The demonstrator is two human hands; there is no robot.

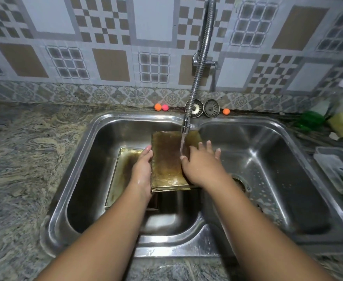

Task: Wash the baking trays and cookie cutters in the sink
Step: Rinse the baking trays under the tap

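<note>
Head cam looking down at my double sink [166,246]: the left basin [97,159] has two baking trays in it, both stained brown. The lower tray [122,171] sits open side up in the bottom of the basin. The top tray [166,157] lies partly over its right side, up against the divider. My left hand [143,167] grips the top tray's left long edge, thumb on top and the fingers hidden underneath. My right hand [202,165] lies flat on the tray's right side with straight, spread fingers, not gripping anything. The top tray's long axis runs from me toward the tiled wall, far short end near the back of the basin. The faucet [199,67] is a springy hose, and its water stream [182,145] hits the tray just beside my right fingers. The right basin [267,169] has water drops and its drain [239,182]. Two strainers [195,108] lean at the back rim.
</note>
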